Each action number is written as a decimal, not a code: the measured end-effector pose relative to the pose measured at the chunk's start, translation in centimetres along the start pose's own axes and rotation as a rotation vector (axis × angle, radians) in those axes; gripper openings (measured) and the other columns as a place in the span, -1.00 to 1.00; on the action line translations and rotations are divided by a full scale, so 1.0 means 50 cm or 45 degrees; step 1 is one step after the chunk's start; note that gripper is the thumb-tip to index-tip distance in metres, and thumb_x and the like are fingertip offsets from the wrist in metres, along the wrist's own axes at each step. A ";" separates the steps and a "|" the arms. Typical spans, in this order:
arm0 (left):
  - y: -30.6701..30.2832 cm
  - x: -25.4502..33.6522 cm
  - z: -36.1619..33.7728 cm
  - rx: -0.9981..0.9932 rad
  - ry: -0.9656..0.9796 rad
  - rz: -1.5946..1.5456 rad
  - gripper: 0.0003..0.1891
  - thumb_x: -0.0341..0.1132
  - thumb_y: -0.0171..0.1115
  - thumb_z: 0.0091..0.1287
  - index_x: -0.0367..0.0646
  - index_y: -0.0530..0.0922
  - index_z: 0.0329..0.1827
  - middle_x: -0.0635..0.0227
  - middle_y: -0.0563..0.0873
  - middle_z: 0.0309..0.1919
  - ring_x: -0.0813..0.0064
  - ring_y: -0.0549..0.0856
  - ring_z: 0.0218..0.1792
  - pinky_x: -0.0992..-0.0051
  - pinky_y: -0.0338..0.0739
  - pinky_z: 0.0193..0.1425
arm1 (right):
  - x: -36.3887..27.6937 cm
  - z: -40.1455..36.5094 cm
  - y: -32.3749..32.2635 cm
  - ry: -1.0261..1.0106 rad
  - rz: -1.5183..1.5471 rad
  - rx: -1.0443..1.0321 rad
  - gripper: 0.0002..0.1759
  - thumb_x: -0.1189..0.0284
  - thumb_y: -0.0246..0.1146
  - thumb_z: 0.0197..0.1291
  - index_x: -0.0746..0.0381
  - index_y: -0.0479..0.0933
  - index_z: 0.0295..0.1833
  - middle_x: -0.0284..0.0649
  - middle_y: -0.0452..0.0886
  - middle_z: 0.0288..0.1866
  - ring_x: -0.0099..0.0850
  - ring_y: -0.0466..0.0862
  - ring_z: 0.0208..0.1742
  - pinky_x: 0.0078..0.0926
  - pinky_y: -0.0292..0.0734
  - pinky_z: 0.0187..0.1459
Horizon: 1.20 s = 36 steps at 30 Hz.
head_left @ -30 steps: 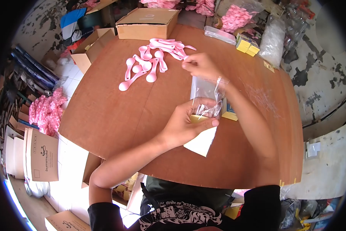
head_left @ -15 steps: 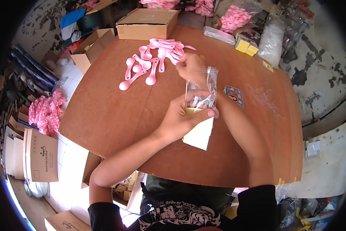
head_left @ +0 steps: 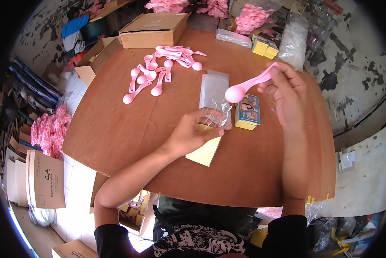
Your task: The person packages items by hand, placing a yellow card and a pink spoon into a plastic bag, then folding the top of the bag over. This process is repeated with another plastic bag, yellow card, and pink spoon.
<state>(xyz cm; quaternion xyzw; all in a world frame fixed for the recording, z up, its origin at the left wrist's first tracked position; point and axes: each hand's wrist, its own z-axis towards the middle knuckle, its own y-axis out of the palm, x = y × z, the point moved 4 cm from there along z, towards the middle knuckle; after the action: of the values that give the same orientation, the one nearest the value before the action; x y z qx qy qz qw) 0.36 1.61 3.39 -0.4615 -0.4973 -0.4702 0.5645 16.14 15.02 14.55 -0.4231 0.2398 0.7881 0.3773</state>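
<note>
Pink spoon (head_left: 248, 84) is up off the worktop (head_left: 115, 124) at the right, pinched by its handle in the grip of the right hand (head_left: 287, 92). The fingers are closed around it, so the handle's end is hidden, while the round bowl points left. Below it sits a small printed box (head_left: 248, 112) with a cartoon figure on top; its lettering is too small to read. Just left of the box lies a clear bag (head_left: 214, 92), hard to make out against the brown board apart from its glare. The left hand (head_left: 188, 135) has its grip closed on the bag's near end, bunching the film, and covers part of a cream card (head_left: 203, 152) beneath. Farther off, left of centre, a loose heap of spoons (head_left: 158, 71) lies near a cardboard box (head_left: 152, 30) whose label is unreadable. Yellow packets (head_left: 263, 45) sit at the far right. Down at the left, a carton (head_left: 47, 180) on the floor carries a logo and a printed word — blurred beyond reading. A black shirt (head_left: 197, 241) at the near edge has white lettering, cut off
</note>
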 end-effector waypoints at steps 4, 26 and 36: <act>0.002 -0.005 0.001 -0.017 0.097 0.064 -0.58 -0.40 0.44 0.23 -0.30 0.56 0.13 0.25 0.77 -0.18 0.61 0.70 -0.13 0.52 0.59 -0.03 | 0.026 -0.012 0.025 0.166 -0.149 -0.124 -0.77 0.42 0.24 0.38 0.39 0.60 -0.04 -0.26 0.68 -0.33 -0.59 0.66 -0.35 -0.65 0.59 -0.28; 0.002 -0.029 0.000 -0.089 0.174 -0.113 -0.53 -0.01 -0.12 0.60 -0.26 0.58 -0.09 0.45 0.63 -0.42 0.68 0.55 -0.38 0.55 0.48 -0.28 | 0.083 -0.060 0.096 0.147 -0.433 -0.289 -0.83 0.45 0.33 0.26 0.35 0.62 -0.14 -0.36 0.65 -0.34 -0.71 0.57 -0.39 -0.72 0.47 -0.38; -0.015 0.018 -0.009 0.261 0.757 0.240 -0.56 -0.08 0.01 0.54 -0.30 0.47 0.21 0.15 0.63 -0.03 0.33 0.63 -0.01 0.34 0.49 0.13 | -0.095 -0.032 0.053 -0.085 -0.625 -0.307 -0.81 0.47 0.31 0.29 0.38 0.65 -0.09 -0.27 0.71 -0.21 -0.58 0.64 -0.22 -0.58 0.58 -0.15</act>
<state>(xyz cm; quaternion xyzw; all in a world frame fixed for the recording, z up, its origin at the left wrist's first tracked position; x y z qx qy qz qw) -0.29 0.99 4.30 -0.2888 -0.3105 -0.4777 0.7694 16.50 10.42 17.90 -0.4841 0.0219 0.7094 0.5117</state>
